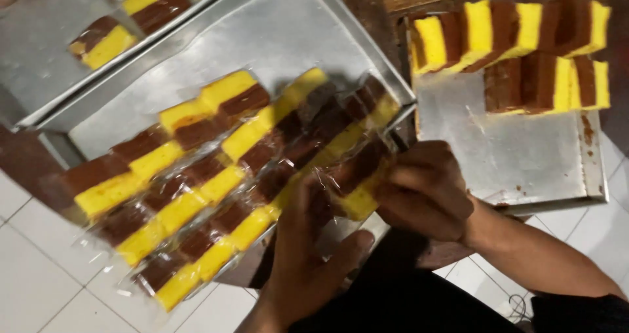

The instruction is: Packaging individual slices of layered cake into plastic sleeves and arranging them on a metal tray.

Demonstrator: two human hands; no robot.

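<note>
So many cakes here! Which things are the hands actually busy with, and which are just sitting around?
In hand:
- left hand and right hand, both on one cake slice in clear plastic wrap
- wrapped slices lined up on the middle tray

Lying about:
- unwrapped slices on the right tray
- a few slices on the far-left tray
- white tiled floor

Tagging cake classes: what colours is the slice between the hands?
Yellow and dark brown layers, in clear plastic wrap: cake slice, head view.
</note>
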